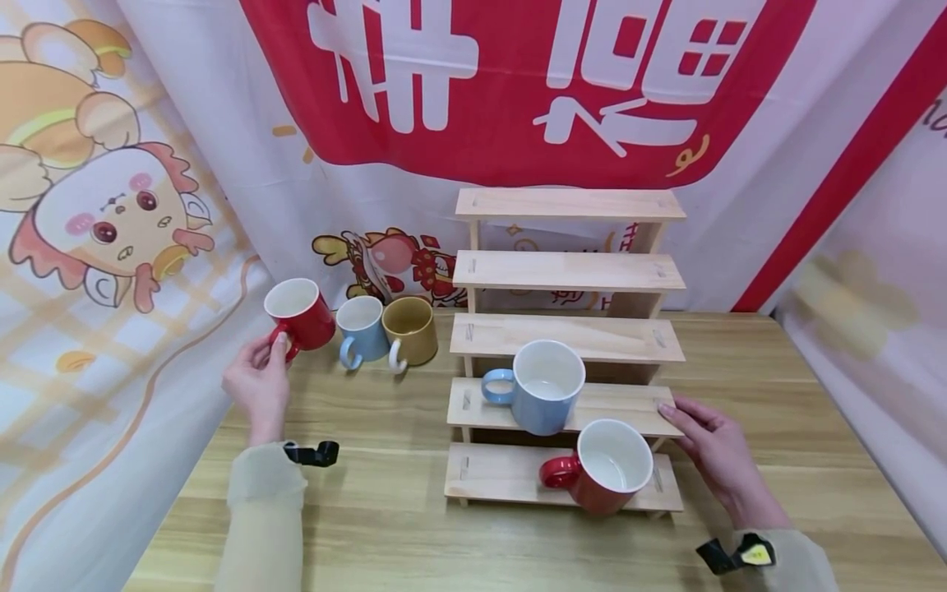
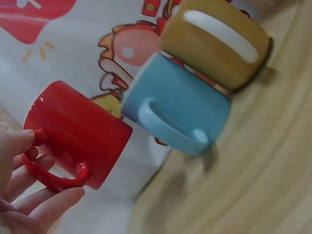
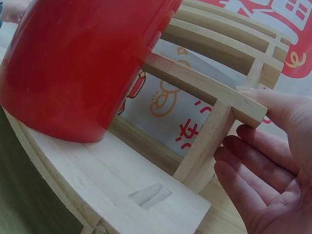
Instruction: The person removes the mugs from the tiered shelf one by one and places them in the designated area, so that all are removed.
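My left hand (image 1: pixel 261 380) grips the handle of a red mug (image 1: pixel 314 319) with a white inside. This mug is upright, left of a light blue mug (image 1: pixel 364 330) and a mustard mug (image 1: pixel 414 333) with a white handle, both standing on the table. On the right, my right hand (image 1: pixel 713 448) pinches the end of the second-lowest step of a wooden tiered rack (image 1: pixel 629 407), thumb on top and fingers below. A blue mug (image 1: pixel 543 403) stands on that step. On the lowest step sits another red mug (image 3: pixel 83 63), its handle pointing left in the head view.
The rack's three upper steps (image 1: pixel 570 270) rise behind the mugs toward a printed cloth (image 1: pixel 414 156) that hangs at the back. Cartoon-printed cloth (image 1: pixel 133 247) borders the left side. Wood-grain tabletop (image 1: pixel 377 493) runs in front of and around the rack.
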The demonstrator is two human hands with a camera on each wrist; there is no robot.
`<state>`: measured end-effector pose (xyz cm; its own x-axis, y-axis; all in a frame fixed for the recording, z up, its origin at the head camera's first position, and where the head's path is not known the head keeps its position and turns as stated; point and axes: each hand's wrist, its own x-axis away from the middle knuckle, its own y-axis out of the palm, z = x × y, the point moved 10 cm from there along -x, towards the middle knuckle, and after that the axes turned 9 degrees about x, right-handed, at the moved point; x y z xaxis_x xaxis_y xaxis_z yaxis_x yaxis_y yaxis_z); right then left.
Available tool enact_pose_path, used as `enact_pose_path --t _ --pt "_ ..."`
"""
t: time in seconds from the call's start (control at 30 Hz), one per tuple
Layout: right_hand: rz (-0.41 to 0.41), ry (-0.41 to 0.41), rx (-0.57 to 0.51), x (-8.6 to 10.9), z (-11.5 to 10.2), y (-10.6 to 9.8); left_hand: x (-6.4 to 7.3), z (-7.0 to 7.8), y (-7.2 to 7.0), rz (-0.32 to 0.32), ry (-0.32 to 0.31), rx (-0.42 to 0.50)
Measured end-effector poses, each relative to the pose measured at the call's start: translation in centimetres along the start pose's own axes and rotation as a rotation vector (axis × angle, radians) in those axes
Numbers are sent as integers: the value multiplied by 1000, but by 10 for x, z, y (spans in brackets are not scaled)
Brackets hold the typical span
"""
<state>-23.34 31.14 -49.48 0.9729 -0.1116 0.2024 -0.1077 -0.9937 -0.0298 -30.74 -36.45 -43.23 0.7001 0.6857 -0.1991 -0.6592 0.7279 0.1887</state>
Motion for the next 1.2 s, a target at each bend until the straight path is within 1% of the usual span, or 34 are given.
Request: enact_pose_path --t 0.03,0.1,0.17,0.23,0.4,0.47,0.63,0.8,0.9,1.03,1.07,1.2 --pt "3 0 1 0 0 0 -1 -4 0 -2 -6 -13" --pt "3 -4 11 0 0 0 -2 -13 -1 -6 -30 -9" --pt "5 -1 16 0 1 0 -4 -22 -2 -12 -40 -6" --pt "2 0 22 -1 1 0 -6 -30 -4 -13 -53 16" --pt "-8 -3 30 -1 1 1 -13 -45 -7 0 -62 15" --pt "-9 -5 30 -1 1 1 -16 -48 -8 4 -59 -5" --pt "-5 -3 20 -1 2 0 -21 -56 -7 -3 -66 -6" --pt "1 4 24 -1 3 0 -21 -65 -5 -21 -96 57" --pt "1 7 27 -1 3 0 -19 -73 -4 -24 -138 124" --pt "-7 10 30 -1 2 0 -18 -84 -6 -3 -197 199" --pt "-3 13 27 -1 2 0 -18 -86 -6 -1 -207 200" --pt "-5 15 17 -1 2 0 -20 -87 -9 1 -230 120"
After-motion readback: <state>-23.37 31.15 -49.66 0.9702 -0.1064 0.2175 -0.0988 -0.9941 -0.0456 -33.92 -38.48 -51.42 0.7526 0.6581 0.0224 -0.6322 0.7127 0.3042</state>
